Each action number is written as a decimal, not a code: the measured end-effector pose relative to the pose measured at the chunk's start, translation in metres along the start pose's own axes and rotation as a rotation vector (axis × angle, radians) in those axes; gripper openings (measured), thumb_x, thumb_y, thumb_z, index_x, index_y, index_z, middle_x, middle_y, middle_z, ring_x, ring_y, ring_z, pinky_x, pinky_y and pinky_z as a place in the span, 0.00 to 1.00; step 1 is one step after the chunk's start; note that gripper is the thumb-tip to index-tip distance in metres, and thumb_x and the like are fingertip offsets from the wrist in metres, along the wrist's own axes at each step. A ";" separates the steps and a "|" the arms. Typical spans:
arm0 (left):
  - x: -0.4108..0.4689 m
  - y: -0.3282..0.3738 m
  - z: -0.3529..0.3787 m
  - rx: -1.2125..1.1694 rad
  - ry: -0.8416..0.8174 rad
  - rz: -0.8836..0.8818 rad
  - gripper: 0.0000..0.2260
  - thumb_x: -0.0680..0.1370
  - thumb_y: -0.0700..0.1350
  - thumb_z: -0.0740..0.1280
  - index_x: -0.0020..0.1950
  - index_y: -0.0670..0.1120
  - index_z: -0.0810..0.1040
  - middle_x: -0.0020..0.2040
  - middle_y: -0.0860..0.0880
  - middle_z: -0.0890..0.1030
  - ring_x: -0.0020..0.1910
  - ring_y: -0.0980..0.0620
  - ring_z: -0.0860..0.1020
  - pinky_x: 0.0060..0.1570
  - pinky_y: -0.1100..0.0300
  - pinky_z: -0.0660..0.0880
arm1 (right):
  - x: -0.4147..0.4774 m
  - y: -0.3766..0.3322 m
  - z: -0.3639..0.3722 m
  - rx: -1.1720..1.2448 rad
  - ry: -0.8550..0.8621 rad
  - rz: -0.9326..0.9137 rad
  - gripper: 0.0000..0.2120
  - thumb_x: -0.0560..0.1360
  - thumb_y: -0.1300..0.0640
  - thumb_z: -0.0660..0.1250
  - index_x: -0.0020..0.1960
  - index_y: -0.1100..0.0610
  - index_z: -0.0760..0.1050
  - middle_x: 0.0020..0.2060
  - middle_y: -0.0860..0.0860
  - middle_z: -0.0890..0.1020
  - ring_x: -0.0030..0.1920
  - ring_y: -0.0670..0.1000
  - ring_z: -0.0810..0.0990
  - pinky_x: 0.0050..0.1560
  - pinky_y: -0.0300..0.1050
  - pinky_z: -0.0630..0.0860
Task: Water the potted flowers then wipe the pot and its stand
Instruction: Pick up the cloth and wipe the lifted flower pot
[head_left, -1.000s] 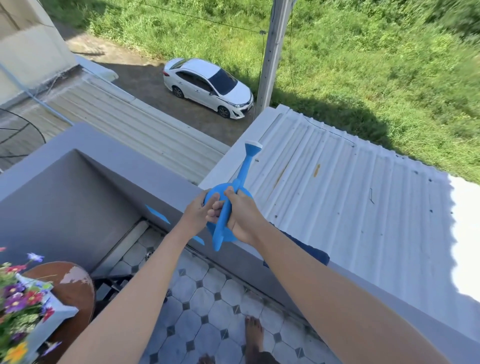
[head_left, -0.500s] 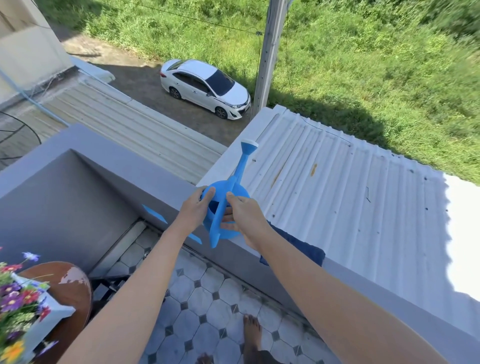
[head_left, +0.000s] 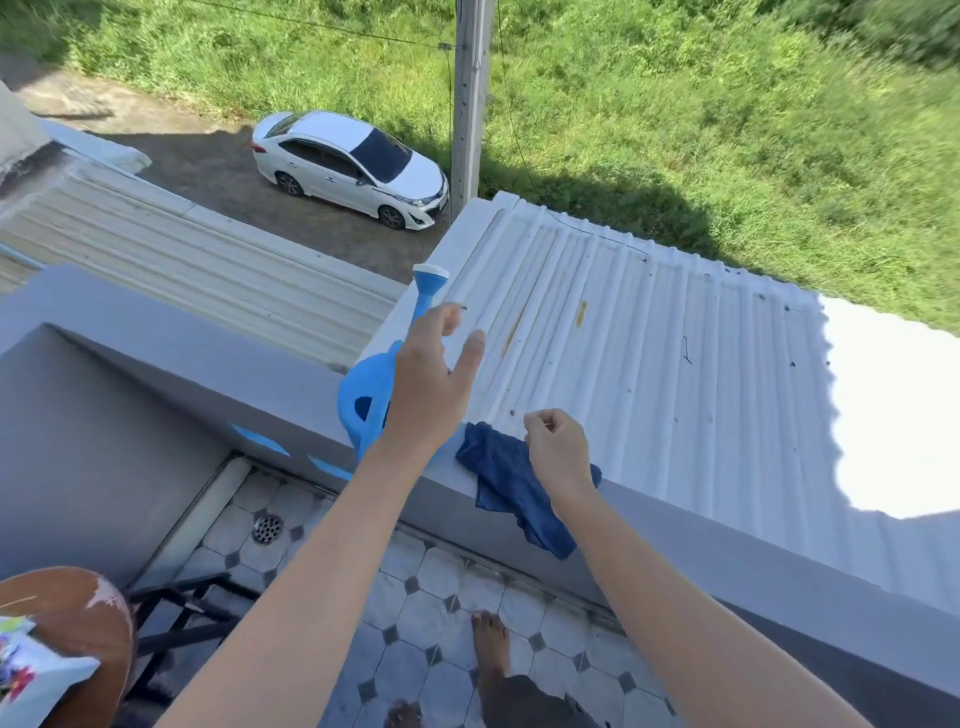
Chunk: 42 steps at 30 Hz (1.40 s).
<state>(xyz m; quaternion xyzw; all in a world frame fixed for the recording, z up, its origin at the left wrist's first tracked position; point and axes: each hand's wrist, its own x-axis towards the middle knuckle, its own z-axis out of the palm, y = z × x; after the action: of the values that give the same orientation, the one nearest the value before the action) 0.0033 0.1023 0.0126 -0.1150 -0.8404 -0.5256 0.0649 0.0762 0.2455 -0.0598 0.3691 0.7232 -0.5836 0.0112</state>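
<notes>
On the grey concrete parapet ledge (head_left: 249, 384) stands the blue plastic watering can (head_left: 366, 400), spout rising away toward the roof. Beside it drapes a dark blue cloth (head_left: 506, 483). Left hand (head_left: 428, 387) spread, empty; right hand (head_left: 556, 449) loosely curled over the cloth.

Blue watering can (head_left: 363, 400) blocks ledge (head_left: 249, 384) at frame centre; dark cloth (head_left: 506, 478) just right; ledge clear lower right and left.
</notes>
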 end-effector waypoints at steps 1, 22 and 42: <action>-0.006 -0.003 0.015 0.014 -0.082 -0.028 0.17 0.80 0.51 0.63 0.67 0.47 0.72 0.60 0.50 0.77 0.58 0.56 0.74 0.59 0.57 0.73 | 0.002 0.009 -0.007 -0.036 0.029 -0.017 0.08 0.81 0.54 0.62 0.49 0.57 0.77 0.40 0.47 0.79 0.39 0.49 0.76 0.39 0.41 0.70; -0.092 -0.109 0.097 0.486 -0.442 -0.164 0.10 0.74 0.49 0.71 0.50 0.45 0.80 0.50 0.49 0.73 0.52 0.48 0.69 0.51 0.50 0.74 | 0.055 0.083 -0.038 -1.012 -0.182 -0.285 0.19 0.79 0.49 0.66 0.68 0.51 0.73 0.62 0.52 0.74 0.66 0.56 0.69 0.58 0.52 0.65; -0.212 -0.144 -0.133 0.172 0.079 -0.397 0.05 0.77 0.42 0.68 0.52 0.44 0.78 0.49 0.50 0.77 0.46 0.53 0.75 0.46 0.65 0.70 | -0.121 0.051 0.135 -0.380 -0.667 -0.234 0.11 0.79 0.55 0.67 0.61 0.52 0.78 0.55 0.45 0.82 0.56 0.47 0.80 0.55 0.41 0.73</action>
<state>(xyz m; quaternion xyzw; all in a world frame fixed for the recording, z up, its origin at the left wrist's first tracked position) 0.1683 -0.1039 -0.1028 0.0792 -0.8850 -0.4588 0.0025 0.1365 0.0693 -0.0917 0.0660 0.8121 -0.5247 0.2467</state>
